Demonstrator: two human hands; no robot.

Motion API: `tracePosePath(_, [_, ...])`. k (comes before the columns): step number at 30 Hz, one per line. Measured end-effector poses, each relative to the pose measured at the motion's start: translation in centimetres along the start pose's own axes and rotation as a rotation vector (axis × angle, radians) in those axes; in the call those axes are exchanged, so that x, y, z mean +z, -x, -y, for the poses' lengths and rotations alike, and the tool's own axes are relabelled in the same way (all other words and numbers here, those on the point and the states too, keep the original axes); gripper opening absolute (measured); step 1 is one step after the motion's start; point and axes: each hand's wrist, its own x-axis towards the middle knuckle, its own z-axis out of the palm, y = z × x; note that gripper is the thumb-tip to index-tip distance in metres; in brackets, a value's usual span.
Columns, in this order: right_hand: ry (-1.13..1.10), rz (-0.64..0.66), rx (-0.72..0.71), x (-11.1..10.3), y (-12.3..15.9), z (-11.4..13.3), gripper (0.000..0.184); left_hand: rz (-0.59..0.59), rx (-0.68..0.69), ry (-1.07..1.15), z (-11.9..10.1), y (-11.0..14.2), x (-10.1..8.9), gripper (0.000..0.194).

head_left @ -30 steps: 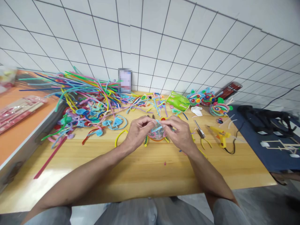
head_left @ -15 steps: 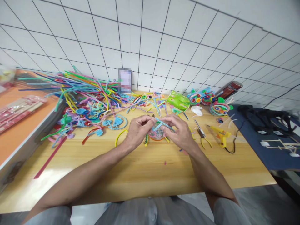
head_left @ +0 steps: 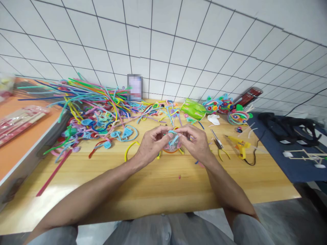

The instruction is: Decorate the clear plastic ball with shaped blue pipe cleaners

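A light blue pipe cleaner [head_left: 173, 139], bent into a folded shape, is pinched between my two hands. My left hand [head_left: 156, 141] grips it from the left with thumb and forefinger. From the other side my right hand [head_left: 194, 140] holds it in a pinch, the fingertips of both hands close together. Just beneath lies a clear round piece [head_left: 171, 147] with an orange rim, partly covered by the fingers. Yellow pipe cleaner [head_left: 131, 149] curves on the table left of my left hand.
Many coloured pipe cleaners [head_left: 97, 92] heap at the left. A phone [head_left: 135, 87] leans on the wall. To the right are pliers [head_left: 219, 144], a yellow glue gun [head_left: 240, 146], a green packet [head_left: 193, 109], decorated colourful figures [head_left: 238, 117] and a dark red flask [head_left: 249, 97].
The blue pipe cleaner was crossed with a loose end reaching right; now it is a more compact fold. My hands have drawn slightly closer together around it.
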Motion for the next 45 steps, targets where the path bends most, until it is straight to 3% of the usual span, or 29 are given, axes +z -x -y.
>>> tracePosePath(4, [0.04, 0.012, -0.078, -0.3, -0.2, -0.2, 0.019, 0.027, -0.022, 0.054, 0.3, 0.0, 0.1, 0.038])
tracePosePath(10, [0.289, -0.273, -0.114, -0.3, 0.3, 1.4, 0.009, -0.137, -0.167, 0.252, -0.3, -0.3, 0.0, 0.042])
tracePosePath(16, [-0.003, -0.128, 0.112, 1.1, 0.4, 1.2, 0.002, -0.161, -0.319, 0.445, -0.9, 0.0, 0.6, 0.045])
tracePosePath(22, [-0.303, -0.061, 0.324, 1.8, 0.3, 0.4, 0.01, -0.121, -0.331, 0.508, -1.0, 0.2, 0.9, 0.041])
tracePosePath(32, [-0.461, -0.089, 0.423, 1.8, 0.4, 0.4, 0.022, -0.082, -0.378, 0.53, -1.0, 0.1, 1.0, 0.044])
tracePosePath(45, [-0.358, -0.123, 0.371, 1.7, 0.4, -0.3, 0.02, -0.056, -0.385, 0.381, -1.1, 0.1, 1.2, 0.042])
